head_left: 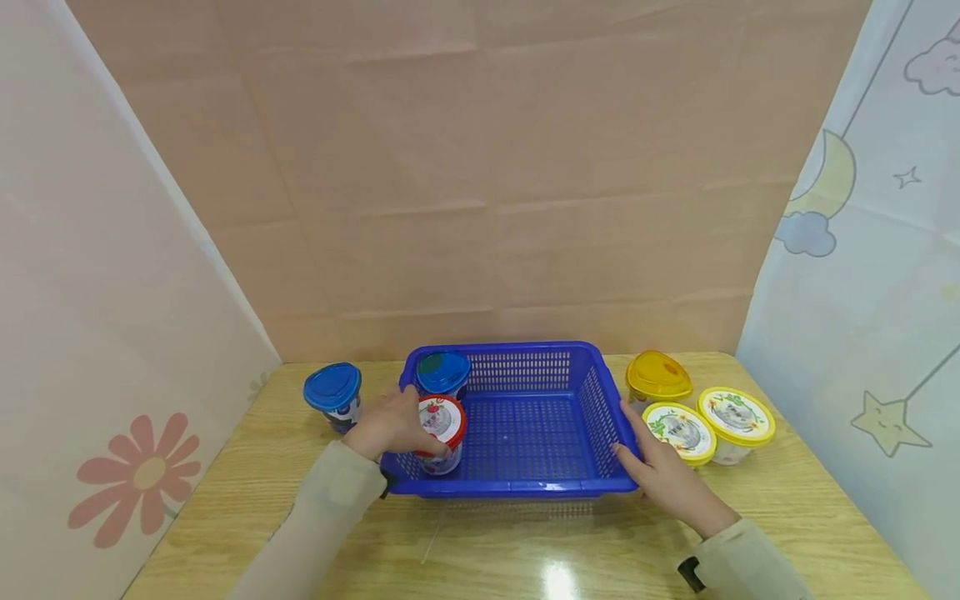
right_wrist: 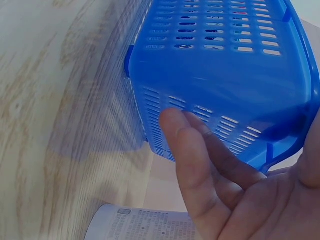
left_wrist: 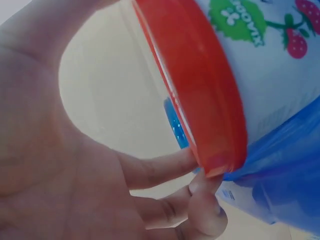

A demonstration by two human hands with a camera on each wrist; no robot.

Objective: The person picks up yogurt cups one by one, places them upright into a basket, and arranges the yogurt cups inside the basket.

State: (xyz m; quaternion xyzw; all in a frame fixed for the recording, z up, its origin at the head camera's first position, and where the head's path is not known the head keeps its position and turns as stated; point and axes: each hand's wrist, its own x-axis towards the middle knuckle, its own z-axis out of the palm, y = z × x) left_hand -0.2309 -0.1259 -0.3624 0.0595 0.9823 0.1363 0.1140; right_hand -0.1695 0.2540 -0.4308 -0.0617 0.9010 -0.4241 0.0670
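Observation:
My left hand grips a red-lidded tub at the front left corner inside the blue plastic basket. The left wrist view has fingertips against the edge of the red lid, with strawberry print on the tub's white side. Behind that tub, a blue-lidded tub stands in the basket's back left corner. My right hand holds the basket's right end, thumb over the rim. Its fingers lie against the slotted wall outside.
Left of the basket stands another blue-lidded tub. To the right are an amber-lidded tub and two tubs with yellow-rimmed lids, one nearer and one farther right. A brown sheet rises behind the wooden table.

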